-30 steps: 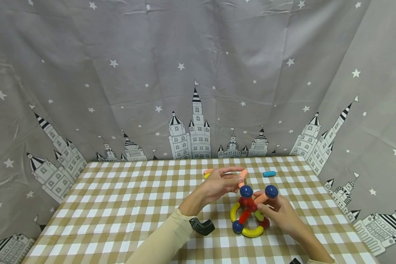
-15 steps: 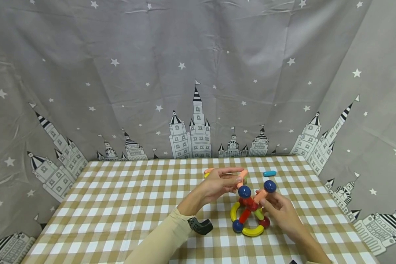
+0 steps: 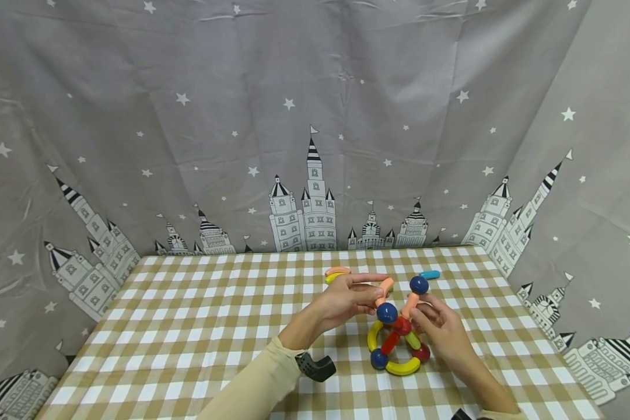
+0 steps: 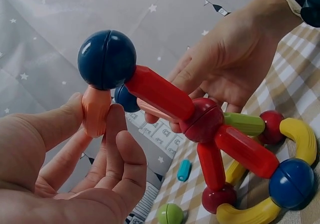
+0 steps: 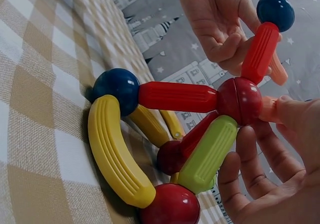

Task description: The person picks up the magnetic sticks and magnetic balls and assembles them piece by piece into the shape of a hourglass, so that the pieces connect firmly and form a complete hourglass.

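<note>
A magnetic ball-and-stick construction stands on the checked cloth. Its base is a ring of curved yellow sticks (image 3: pixel 403 367) joined by blue and red balls. Red sticks (image 4: pixel 248 150) and a green stick (image 5: pixel 208 154) rise from the base to a red ball (image 4: pixel 201 120) at the hub. From the hub, another red stick (image 4: pixel 161 93) reaches up to a blue ball (image 4: pixel 106 58). My left hand (image 3: pixel 343 301) pinches a peach stick (image 4: pixel 95 111) joined to that blue ball. With thumb and fingers, my right hand (image 3: pixel 447 332) grips a second peach stick (image 3: pixel 410 304) at the hub, topped by another blue ball (image 3: pixel 419 284).
Beyond the construction lie a light-blue stick (image 3: pixel 430 275) and a pair of curved sticks, one peach (image 3: pixel 338 270) and one yellow (image 3: pixel 336 277). A green ball (image 4: pixel 170 213) sits near the ring. A grey castle-print curtain (image 3: pixel 215 146) hangs behind the table.
The right-hand peach stick has tilted more upright, its blue ball shifting left and away from me. The left-hand blue ball has dipped slightly toward me and left. Both hands keep their hold.
</note>
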`<state>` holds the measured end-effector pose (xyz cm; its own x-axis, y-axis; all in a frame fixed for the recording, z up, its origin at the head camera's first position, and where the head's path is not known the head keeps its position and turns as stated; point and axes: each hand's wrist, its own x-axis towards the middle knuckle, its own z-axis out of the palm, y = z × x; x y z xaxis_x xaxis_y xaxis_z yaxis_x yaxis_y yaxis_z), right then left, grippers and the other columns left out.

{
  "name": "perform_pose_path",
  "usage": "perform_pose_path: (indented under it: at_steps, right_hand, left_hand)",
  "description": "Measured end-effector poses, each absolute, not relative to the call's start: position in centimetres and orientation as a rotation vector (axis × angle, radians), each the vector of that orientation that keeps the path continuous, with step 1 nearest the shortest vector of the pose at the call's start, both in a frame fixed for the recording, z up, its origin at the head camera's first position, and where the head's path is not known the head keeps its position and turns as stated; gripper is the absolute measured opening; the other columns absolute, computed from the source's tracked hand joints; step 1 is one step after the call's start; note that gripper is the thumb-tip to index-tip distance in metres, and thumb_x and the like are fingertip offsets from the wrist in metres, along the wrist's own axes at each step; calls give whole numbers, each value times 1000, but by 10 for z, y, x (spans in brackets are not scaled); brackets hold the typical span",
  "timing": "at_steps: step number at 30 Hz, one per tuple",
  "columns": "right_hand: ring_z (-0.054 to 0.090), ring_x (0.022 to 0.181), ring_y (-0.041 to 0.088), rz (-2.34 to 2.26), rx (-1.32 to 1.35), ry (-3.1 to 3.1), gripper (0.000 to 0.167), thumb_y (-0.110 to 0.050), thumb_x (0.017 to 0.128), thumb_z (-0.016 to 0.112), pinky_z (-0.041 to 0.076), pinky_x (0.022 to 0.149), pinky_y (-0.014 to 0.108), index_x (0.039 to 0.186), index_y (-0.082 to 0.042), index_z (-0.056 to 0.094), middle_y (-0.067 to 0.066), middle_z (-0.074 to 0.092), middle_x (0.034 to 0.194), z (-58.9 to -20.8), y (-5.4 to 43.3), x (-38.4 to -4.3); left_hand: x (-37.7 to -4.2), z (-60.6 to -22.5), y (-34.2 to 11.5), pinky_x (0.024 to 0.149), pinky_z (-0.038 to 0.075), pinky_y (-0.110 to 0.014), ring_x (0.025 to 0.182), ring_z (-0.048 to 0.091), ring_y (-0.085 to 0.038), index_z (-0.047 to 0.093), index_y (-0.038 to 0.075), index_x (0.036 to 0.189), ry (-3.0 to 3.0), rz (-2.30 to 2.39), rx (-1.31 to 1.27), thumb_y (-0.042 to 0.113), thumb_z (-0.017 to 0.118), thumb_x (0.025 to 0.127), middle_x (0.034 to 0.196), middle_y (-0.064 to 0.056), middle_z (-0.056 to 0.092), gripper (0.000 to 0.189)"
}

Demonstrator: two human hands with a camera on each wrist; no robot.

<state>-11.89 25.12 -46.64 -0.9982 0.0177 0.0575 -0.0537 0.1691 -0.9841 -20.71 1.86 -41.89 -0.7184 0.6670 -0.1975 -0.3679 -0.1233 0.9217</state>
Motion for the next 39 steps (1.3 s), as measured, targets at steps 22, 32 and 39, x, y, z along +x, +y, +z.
perform_pose_path:
  at_steps: [22, 32, 39]
  right_hand:
    - [67, 97, 18, 1932, 56, -2452, 49, -27, 105, 61, 57, 81, 30, 146, -1, 53, 16, 70, 124, -462, 251, -123]
    - [67, 97, 17, 1935, 100, -2456, 47, -25, 106, 60, 57, 81, 30, 145, 0, 53, 19, 69, 125, -462, 251, -122]
    - [66, 87, 18, 1891, 175, -2450, 38, -22, 105, 60, 56, 75, 29, 136, 0, 60, 9, 73, 110, -465, 251, -123]
  left_hand:
    - [-206, -409, 29, 75, 57, -29, 79, 66, -16, 70, 8, 130, 1490, 1866, 297, 15, 71, 99, 95, -5, 72, 32]
    - [-207, -413, 27, 75, 57, -30, 79, 67, -17, 70, 9, 130, 1459, 1862, 268, 16, 71, 99, 99, -5, 73, 32]
    - [-206, -417, 21, 75, 56, -30, 78, 66, -17, 65, 6, 136, 1437, 1881, 292, 14, 68, 100, 96, -4, 71, 37]
